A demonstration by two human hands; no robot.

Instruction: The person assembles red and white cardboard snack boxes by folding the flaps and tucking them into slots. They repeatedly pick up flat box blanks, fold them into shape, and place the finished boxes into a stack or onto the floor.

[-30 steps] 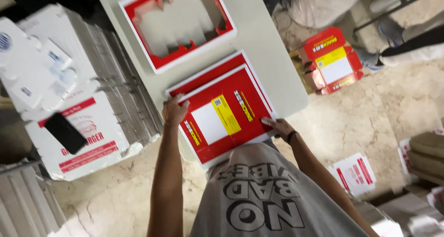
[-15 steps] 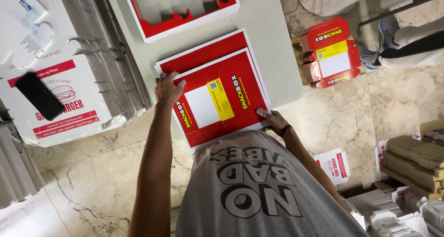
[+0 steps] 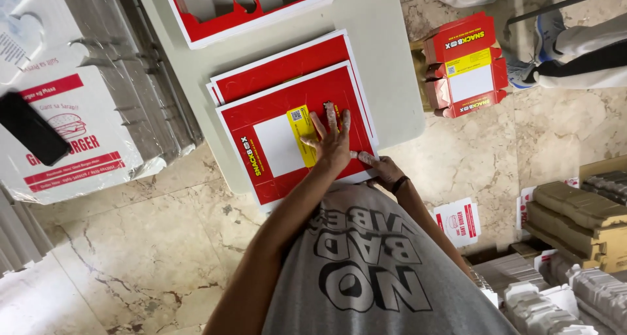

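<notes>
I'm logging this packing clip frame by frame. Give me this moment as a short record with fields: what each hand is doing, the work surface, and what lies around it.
left hand: pressed flat, fingers spread, on the top red flat carton
right hand: at the carton's near right corner, touching its edge
stack: a second red carton sheet lies under the top one, offset away from the person
surface: grey table
far end of table: open red tray-shaped box
floor right: folded red snack box
left side: black phone on white printed box

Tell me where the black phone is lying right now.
In the head view, the black phone lies at the far left, on a white printed box beside the grey table.
</notes>
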